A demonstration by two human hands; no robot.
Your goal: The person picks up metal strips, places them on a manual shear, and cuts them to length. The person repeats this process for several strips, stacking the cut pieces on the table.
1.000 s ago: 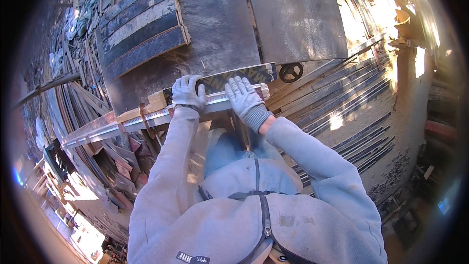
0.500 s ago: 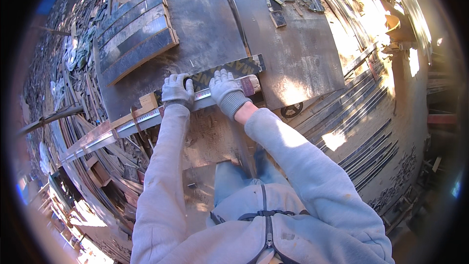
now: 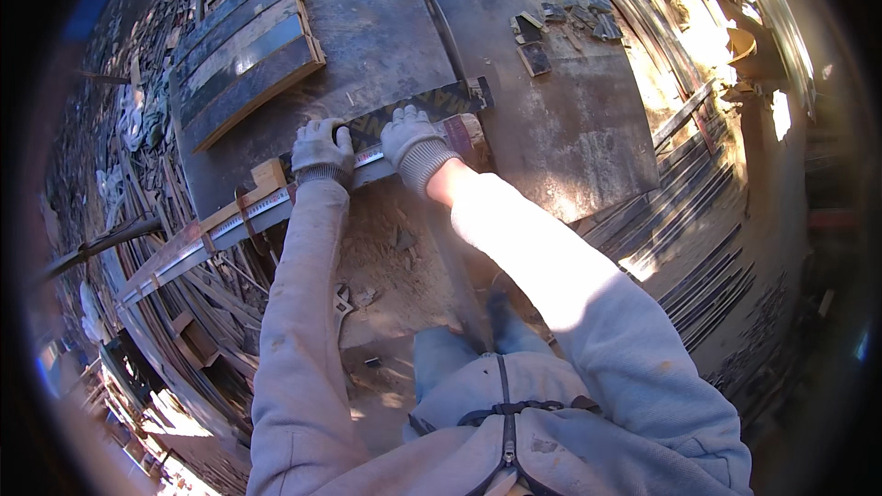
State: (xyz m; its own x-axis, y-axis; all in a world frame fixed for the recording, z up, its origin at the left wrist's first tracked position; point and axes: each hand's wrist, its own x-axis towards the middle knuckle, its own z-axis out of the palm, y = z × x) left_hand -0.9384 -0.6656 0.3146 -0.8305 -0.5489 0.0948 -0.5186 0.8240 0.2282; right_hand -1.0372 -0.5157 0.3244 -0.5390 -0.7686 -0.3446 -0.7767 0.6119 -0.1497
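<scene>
Head view: a broad dark metal table (image 3: 386, 28) carries a slatted wooden panel (image 3: 243, 55) at its far left. Along its near edge lies a long pale bar (image 3: 248, 216), running off leftward. A dark patterned strip (image 3: 423, 106) lies beside it. The gloved left hand (image 3: 322, 149) and gloved right hand (image 3: 411, 138) press down, fingers curled over the bar and strip.

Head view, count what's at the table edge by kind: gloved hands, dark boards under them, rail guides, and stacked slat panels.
Gloved hands: 2, the left hand and the right hand
Dark patterned board under the hands: 1
Long rail guide along the table edge: 1
Stacked slat panel on the table: 1
Total: 5
</scene>
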